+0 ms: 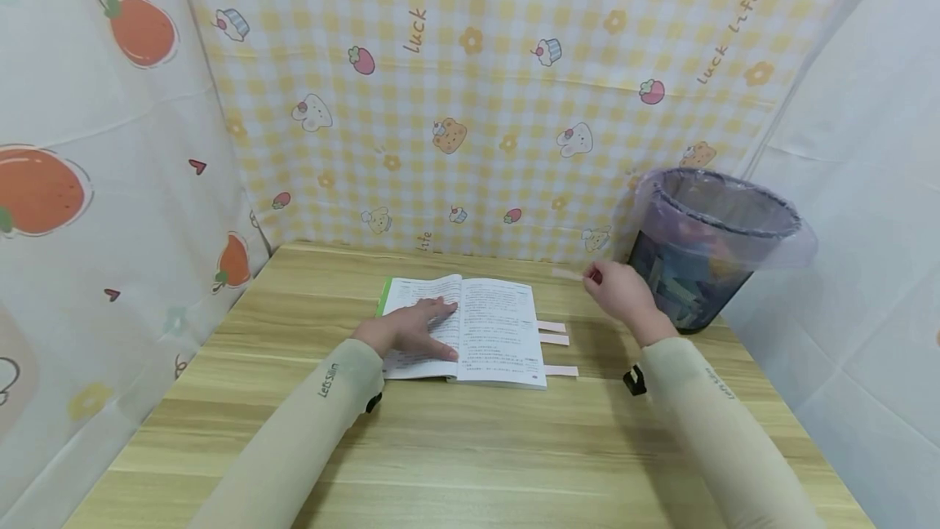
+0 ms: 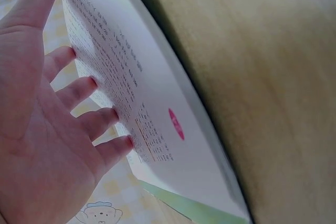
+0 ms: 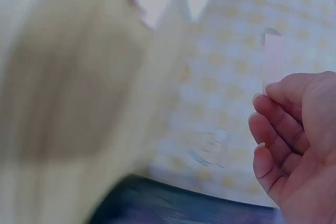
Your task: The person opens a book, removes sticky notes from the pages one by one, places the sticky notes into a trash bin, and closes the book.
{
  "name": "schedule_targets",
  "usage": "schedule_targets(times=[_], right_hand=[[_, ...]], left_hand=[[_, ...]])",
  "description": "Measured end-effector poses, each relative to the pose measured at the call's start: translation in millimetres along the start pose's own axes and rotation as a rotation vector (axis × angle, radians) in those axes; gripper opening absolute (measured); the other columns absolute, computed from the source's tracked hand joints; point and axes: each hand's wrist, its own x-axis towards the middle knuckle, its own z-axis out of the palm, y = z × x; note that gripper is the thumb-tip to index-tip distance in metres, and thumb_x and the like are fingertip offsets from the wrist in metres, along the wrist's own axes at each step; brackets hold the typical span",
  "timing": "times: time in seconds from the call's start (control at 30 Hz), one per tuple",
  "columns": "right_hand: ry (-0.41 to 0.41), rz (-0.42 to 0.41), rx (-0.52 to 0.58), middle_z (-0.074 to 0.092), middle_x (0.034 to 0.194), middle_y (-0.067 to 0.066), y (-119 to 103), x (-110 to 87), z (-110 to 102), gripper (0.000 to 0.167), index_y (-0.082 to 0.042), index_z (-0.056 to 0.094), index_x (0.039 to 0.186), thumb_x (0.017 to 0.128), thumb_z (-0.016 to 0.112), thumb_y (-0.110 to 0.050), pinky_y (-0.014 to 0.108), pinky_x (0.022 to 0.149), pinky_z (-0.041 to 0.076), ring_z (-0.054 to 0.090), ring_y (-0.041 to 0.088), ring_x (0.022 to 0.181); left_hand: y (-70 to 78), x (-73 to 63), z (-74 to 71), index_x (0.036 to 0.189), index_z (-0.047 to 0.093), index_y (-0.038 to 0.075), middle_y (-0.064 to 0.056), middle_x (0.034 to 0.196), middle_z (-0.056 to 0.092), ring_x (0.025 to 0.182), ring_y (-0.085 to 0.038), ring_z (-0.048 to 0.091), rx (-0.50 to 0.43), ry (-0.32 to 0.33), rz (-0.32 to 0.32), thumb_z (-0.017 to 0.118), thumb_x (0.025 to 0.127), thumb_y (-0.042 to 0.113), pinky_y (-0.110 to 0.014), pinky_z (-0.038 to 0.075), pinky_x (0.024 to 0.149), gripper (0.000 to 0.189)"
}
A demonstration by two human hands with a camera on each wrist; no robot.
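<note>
An open book with printed pages and a green cover edge lies on the table. My left hand rests on its left page with fingers spread; in the left wrist view the fingertips touch the page. Several pale pink paper strips stick out from the book's right edge. Right of the book, my right hand pinches another pale pink paper strip between thumb and index finger, apart from the book and beside the bin. The other fingers of that hand are curled.
A dark trash bin with a translucent purple liner stands at the table's back right, close to my right hand. Behind the wooden table hangs a yellow checked cloth. White cloths hang at both sides.
</note>
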Motion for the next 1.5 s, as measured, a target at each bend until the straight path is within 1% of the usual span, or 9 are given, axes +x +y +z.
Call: schedule_targets(times=[0.2,0.37,0.57,0.7,0.97,1.1,1.23,1.37,1.5], right_hand=[[0.090,0.018,0.022,0.076,0.108,0.017,-8,5.5,-52,0.024,-0.007,0.071,0.121,0.113,0.058,-0.026,0.052,0.080,0.056,0.070,0.033,0.090],[0.245,0.038,-0.006,0.076,0.113,0.021,-8,7.1,-98,0.030,-0.005,0.072,0.124,0.111,0.056,-0.027,0.056,0.080,0.055,0.070,0.039,0.094],[0.386,0.168,-0.024,0.074,0.123,0.027,14,4.1,-140,0.039,-0.002,0.069,0.130,0.111,0.046,-0.028,0.064,0.086,0.053,0.068,0.049,0.103],[0.394,0.245,-0.053,0.070,0.128,0.032,34,1.0,-159,0.043,0.001,0.065,0.132,0.110,0.042,-0.028,0.069,0.092,0.051,0.065,0.054,0.110],[0.314,0.400,-0.116,0.063,0.138,0.038,66,-4.4,-174,0.049,0.004,0.058,0.144,0.111,0.042,-0.029,0.069,0.091,0.051,0.061,0.058,0.117],[0.309,0.429,-0.115,0.061,0.141,0.039,71,-7.2,-174,0.052,0.004,0.056,0.148,0.112,0.042,-0.032,0.070,0.092,0.051,0.061,0.059,0.120],[0.341,0.379,-0.073,0.063,0.143,0.037,65,-7.9,-168,0.056,0.004,0.055,0.152,0.112,0.041,-0.034,0.071,0.100,0.051,0.060,0.059,0.123],[0.389,0.282,-0.025,0.068,0.140,0.033,45,-1.7,-156,0.057,0.003,0.055,0.153,0.112,0.043,-0.034,0.072,0.104,0.049,0.063,0.056,0.123],[0.410,0.199,-0.016,0.073,0.134,0.029,19,5.4,-138,0.051,0.001,0.061,0.148,0.111,0.049,-0.033,0.069,0.097,0.053,0.068,0.052,0.117]], left_hand=[[-0.3,-0.4,0.4,0.175,0.030,0.028,-0.007,0.187,0.012,0.173,-0.038,0.009,0.002,0.001,-0.001,0.083,0.092,0.062,-0.066,0.018,0.137,0.105],[-1.1,0.2,1.3,0.175,0.031,0.028,-0.007,0.187,0.013,0.173,-0.039,0.011,0.001,0.007,0.000,0.084,0.091,0.062,-0.066,0.020,0.136,0.106],[-1.6,0.9,2.0,0.175,0.031,0.029,-0.006,0.187,0.014,0.173,-0.038,0.010,0.000,0.010,0.005,0.084,0.091,0.063,-0.066,0.019,0.137,0.105],[-2.2,1.6,2.4,0.175,0.032,0.031,-0.005,0.187,0.013,0.173,-0.037,0.009,-0.005,0.010,-0.002,0.084,0.090,0.063,-0.066,0.018,0.137,0.105],[-1.8,0.4,2.3,0.175,0.032,0.030,-0.005,0.187,0.013,0.173,-0.038,0.009,-0.012,0.016,0.001,0.084,0.090,0.063,-0.067,0.017,0.137,0.105],[0.2,-0.7,1.9,0.175,0.031,0.030,-0.005,0.187,0.013,0.173,-0.038,0.009,-0.007,0.014,0.001,0.083,0.091,0.063,-0.067,0.016,0.137,0.105],[0.4,-0.2,1.0,0.175,0.029,0.030,-0.005,0.187,0.012,0.173,-0.037,0.008,0.004,0.010,0.004,0.082,0.092,0.065,-0.067,0.015,0.137,0.105],[-1.6,1.0,1.1,0.176,0.029,0.030,-0.005,0.187,0.012,0.173,-0.037,0.008,0.005,0.011,0.013,0.082,0.092,0.063,-0.067,0.015,0.137,0.104],[-2.9,1.8,2.6,0.176,0.030,0.028,-0.007,0.187,0.012,0.173,-0.038,0.008,-0.008,0.010,0.017,0.082,0.092,0.062,-0.067,0.014,0.138,0.104]])
